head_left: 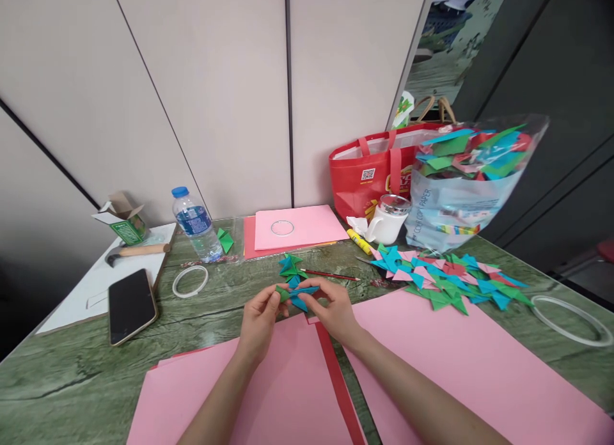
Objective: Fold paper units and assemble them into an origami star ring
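Between my two hands, just over the near pink sheets, is a blue and green folded paper piece (301, 299). My left hand (263, 311) pinches its green end. My right hand (334, 309) grips the blue side between thumb and fingers. Right behind my fingers lies another green and blue folded paper piece (290, 266), and a dark red pencil (330, 275) rests beside it. Large pink paper sheets (268, 381) lie under my left forearm, with more pink paper (446, 355) under the right one.
Folded paper stars (441, 275) are heaped at right, before a white mug (389, 220), a red bag (350, 183) and a plastic bag of folded pieces (460, 202). At left are a phone (132, 306), a hammer (137, 252), a white ring (190, 282) and a water bottle (196, 224).
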`<action>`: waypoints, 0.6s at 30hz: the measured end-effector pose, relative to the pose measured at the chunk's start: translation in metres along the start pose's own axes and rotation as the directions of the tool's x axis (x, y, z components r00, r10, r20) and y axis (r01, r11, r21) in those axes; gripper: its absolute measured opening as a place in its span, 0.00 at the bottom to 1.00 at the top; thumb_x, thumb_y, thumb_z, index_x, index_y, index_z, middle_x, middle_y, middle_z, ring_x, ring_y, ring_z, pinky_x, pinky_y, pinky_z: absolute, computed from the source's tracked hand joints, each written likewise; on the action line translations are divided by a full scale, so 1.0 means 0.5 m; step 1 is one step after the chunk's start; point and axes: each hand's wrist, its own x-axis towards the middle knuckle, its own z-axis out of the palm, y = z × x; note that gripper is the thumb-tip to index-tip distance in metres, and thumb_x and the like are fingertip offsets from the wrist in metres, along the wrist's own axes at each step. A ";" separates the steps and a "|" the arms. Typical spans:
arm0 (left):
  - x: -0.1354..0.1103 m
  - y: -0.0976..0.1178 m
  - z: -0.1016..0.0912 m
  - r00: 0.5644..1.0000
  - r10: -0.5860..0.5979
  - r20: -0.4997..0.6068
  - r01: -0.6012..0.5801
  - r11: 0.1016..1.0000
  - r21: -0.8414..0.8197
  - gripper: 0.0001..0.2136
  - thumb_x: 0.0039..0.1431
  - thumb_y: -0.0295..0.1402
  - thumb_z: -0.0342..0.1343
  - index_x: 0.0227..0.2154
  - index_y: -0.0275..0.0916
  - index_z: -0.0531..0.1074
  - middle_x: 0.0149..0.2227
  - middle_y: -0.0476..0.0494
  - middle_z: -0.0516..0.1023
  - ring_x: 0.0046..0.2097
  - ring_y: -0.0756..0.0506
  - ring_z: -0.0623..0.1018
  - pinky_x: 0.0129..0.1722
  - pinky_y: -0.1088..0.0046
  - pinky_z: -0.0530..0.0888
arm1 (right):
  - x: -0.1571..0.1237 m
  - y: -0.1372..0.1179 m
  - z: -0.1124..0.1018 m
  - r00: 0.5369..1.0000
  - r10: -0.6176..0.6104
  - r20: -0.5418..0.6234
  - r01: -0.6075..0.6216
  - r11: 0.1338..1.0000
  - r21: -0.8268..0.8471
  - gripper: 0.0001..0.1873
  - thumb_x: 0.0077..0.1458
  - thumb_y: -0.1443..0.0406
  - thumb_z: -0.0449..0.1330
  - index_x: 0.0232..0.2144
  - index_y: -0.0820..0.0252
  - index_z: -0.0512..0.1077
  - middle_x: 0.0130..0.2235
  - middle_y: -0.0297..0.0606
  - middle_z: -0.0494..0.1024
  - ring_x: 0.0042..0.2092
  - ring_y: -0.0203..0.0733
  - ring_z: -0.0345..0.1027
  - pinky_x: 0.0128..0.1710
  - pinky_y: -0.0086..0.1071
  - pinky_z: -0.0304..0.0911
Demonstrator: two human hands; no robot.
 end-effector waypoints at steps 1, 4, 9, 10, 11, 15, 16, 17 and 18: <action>0.000 0.001 0.000 1.000 -0.003 0.002 0.003 1.000 0.003 0.12 0.47 0.39 0.59 0.33 0.37 0.76 0.24 0.48 0.72 0.26 0.51 0.69 0.30 0.73 0.66 | 0.000 -0.001 0.000 1.000 -0.013 -0.008 0.013 1.000 -0.007 0.05 0.50 0.66 0.58 0.32 0.58 0.72 0.32 0.36 0.77 0.30 0.36 0.70 0.29 0.27 0.67; 0.000 0.000 0.000 1.000 0.002 0.002 -0.002 1.000 0.014 0.12 0.47 0.39 0.59 0.32 0.37 0.76 0.23 0.49 0.71 0.25 0.51 0.69 0.31 0.72 0.66 | 0.000 -0.002 0.001 0.999 -0.030 -0.021 0.029 0.999 -0.015 0.04 0.50 0.67 0.58 0.32 0.59 0.72 0.31 0.36 0.77 0.31 0.36 0.70 0.29 0.27 0.66; 0.002 -0.007 -0.005 1.000 0.025 0.005 -0.025 0.997 0.067 0.12 0.47 0.38 0.59 0.33 0.36 0.76 0.24 0.48 0.72 0.25 0.51 0.68 0.30 0.72 0.66 | -0.001 0.000 0.001 1.000 0.030 0.000 -0.030 0.999 -0.016 0.06 0.50 0.65 0.58 0.33 0.58 0.71 0.32 0.36 0.77 0.27 0.36 0.70 0.27 0.28 0.66; 0.003 -0.008 -0.006 1.000 0.030 0.010 -0.030 0.997 0.075 0.12 0.47 0.38 0.59 0.33 0.37 0.76 0.24 0.48 0.73 0.25 0.51 0.68 0.30 0.73 0.66 | -0.002 0.001 0.002 0.999 0.051 0.004 -0.051 0.999 -0.008 0.06 0.50 0.64 0.58 0.33 0.58 0.71 0.33 0.36 0.77 0.27 0.36 0.69 0.27 0.28 0.66; 0.003 -0.009 -0.007 0.999 0.034 0.013 -0.035 0.996 0.082 0.11 0.48 0.38 0.58 0.32 0.37 0.75 0.24 0.48 0.72 0.24 0.51 0.68 0.29 0.73 0.66 | -0.002 0.002 0.002 0.997 0.071 0.010 -0.071 0.997 0.003 0.07 0.49 0.64 0.58 0.34 0.58 0.70 0.33 0.36 0.77 0.26 0.36 0.69 0.27 0.28 0.66; 0.003 -0.009 -0.008 0.999 0.044 0.018 -0.046 0.994 0.095 0.11 0.49 0.38 0.57 0.32 0.36 0.75 0.22 0.49 0.72 0.23 0.52 0.67 0.27 0.74 0.65 | -0.003 0.008 0.003 0.993 0.115 0.015 -0.116 0.992 0.056 0.11 0.49 0.64 0.58 0.37 0.57 0.68 0.33 0.37 0.76 0.30 0.37 0.69 0.28 0.29 0.67; 0.003 -0.009 -0.008 0.999 0.045 0.021 -0.047 0.994 0.095 0.11 0.49 0.38 0.57 0.32 0.36 0.75 0.22 0.49 0.71 0.23 0.52 0.67 0.27 0.75 0.64 | -0.003 0.009 0.004 0.993 0.118 0.016 -0.119 0.991 0.065 0.11 0.49 0.64 0.58 0.38 0.57 0.68 0.33 0.37 0.75 0.30 0.37 0.69 0.28 0.29 0.67; 0.003 -0.008 -0.009 0.999 0.047 0.024 -0.049 0.994 0.095 0.11 0.49 0.38 0.57 0.32 0.36 0.75 0.22 0.49 0.71 0.23 0.52 0.67 0.27 0.75 0.64 | -0.003 0.010 0.003 0.992 0.121 0.017 -0.122 0.990 0.072 0.12 0.49 0.64 0.58 0.38 0.57 0.67 0.33 0.37 0.75 0.31 0.37 0.69 0.28 0.29 0.67; 0.003 -0.008 -0.009 0.999 0.048 0.024 -0.050 0.994 0.096 0.11 0.50 0.38 0.57 0.32 0.36 0.75 0.22 0.49 0.72 0.23 0.53 0.67 0.27 0.75 0.64 | -0.003 0.010 0.003 0.992 0.122 0.017 -0.123 0.989 0.078 0.12 0.49 0.64 0.58 0.38 0.57 0.67 0.33 0.37 0.75 0.31 0.37 0.69 0.28 0.28 0.67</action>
